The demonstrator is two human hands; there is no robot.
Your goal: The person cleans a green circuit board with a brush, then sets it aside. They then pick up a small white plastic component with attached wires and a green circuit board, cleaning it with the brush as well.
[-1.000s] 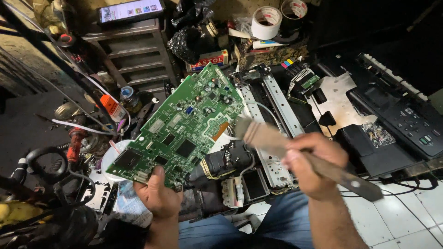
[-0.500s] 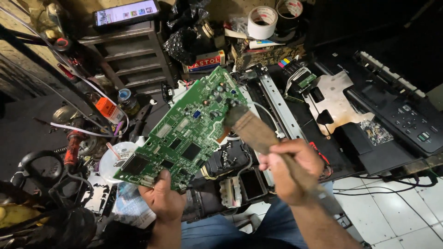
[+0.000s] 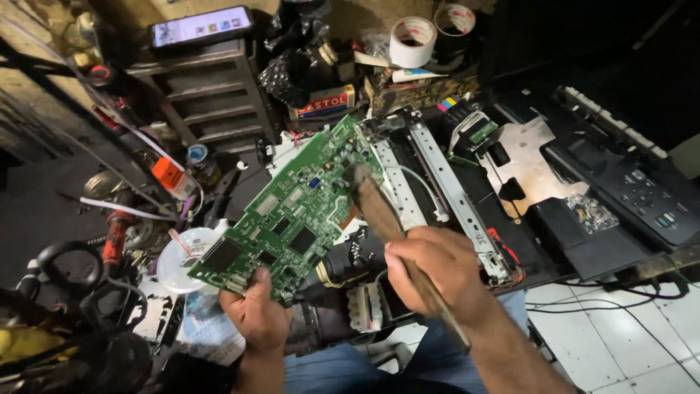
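My left hand (image 3: 257, 315) grips the lower edge of a green circuit board (image 3: 295, 208), holding it tilted up over the cluttered bench. My right hand (image 3: 430, 270) is closed around the wooden handle of a worn paintbrush (image 3: 379, 211). The brush's bristles rest on the upper right part of the board, among small round components. Below the board lies a dismantled printer mechanism (image 3: 437, 190) with a metal rail and a black motor block.
A black printer lid with a button panel (image 3: 642, 197) lies at right. Tape rolls (image 3: 412, 40), a small drawer cabinet (image 3: 208, 87) with a lit phone (image 3: 200, 25) on top, bottles, cables and a white round lid (image 3: 179, 259) crowd the left and back. White floor tiles (image 3: 627, 343) show at lower right.
My right hand swung the brush from beside the board onto its upper right area, turning the handle steeper. The board shifted slightly in my left hand.
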